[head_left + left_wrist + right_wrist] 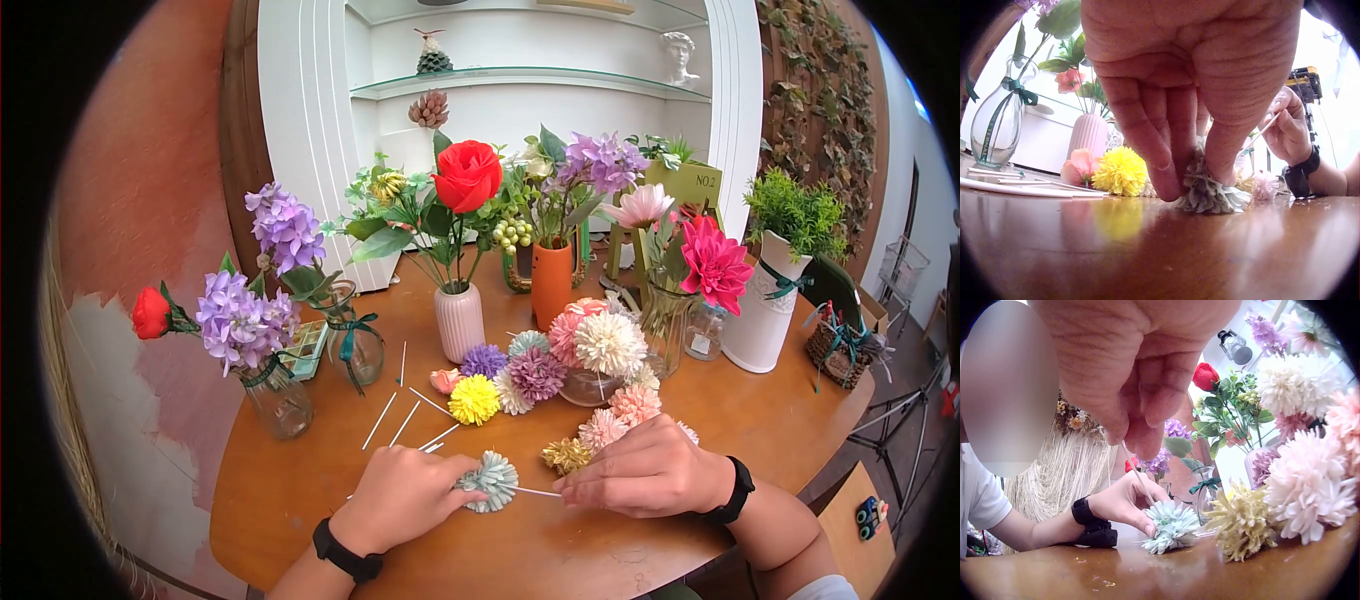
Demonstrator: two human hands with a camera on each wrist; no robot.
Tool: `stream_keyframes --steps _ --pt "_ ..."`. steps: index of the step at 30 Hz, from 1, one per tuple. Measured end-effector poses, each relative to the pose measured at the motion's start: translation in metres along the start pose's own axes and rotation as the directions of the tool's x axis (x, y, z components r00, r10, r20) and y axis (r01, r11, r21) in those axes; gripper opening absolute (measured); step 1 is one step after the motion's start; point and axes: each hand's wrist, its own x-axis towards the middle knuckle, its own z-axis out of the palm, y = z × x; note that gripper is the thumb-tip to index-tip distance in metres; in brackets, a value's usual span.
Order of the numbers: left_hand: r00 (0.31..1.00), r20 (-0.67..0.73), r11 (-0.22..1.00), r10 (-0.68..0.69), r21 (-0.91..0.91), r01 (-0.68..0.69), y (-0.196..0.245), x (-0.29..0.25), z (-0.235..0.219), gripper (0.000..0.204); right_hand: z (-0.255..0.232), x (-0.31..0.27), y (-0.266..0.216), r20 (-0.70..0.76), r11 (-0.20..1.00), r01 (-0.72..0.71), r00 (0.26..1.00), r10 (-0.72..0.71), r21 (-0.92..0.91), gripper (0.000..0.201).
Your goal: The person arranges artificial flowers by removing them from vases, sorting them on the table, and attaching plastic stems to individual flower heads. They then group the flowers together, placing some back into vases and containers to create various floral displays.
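Clock directions as in the head view, taken from the flower head.

Item: flower head (pixel 490 481), pale blue-green, round, with narrow layered petals; lying at about six o'clock on the table (pixel 590 560), a glossy brown wooden top with a rounded edge.

Left hand (pixel 412 492): at nine o'clock; thumb and fingers pinch the petals.

Right hand (pixel 650 470): at three o'clock; fingertips pinch a white stick (pixel 538 491), thin, straight and smooth, its far end reaching the flower head.

Wristbands: one dark band on each wrist, smooth.

Loose white sticks (pixel 405 424): slender, scattered at ten o'clock.

Yellow pompom flower (pixel 474 400): dense, ruffled, at twelve o'clock.

Gold flower (pixel 567 456): spiky petals, between two and three o'clock, near the right hand.

Pink vase (pixel 460 325): vertically ribbed, at twelve o'clock, well behind the yellow pompom.

Ribboned vase (pixel 368 358): clear glass, dark green bow at its neck, between ten and eleven o'clock.

White vase (pixel 757 325): tall, tapered, textured band below its lip, at two o'clock, far off.
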Motion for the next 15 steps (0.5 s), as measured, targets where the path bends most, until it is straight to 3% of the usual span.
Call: stream_keyframes --steps 15 --pt "0.998 -0.042 0.999 0.047 -0.013 -0.048 -0.0029 -0.0009 0.003 0.028 -0.0002 -0.0006 0.0003 -0.005 1.0 -0.002 1.0 0.002 0.009 0.018"
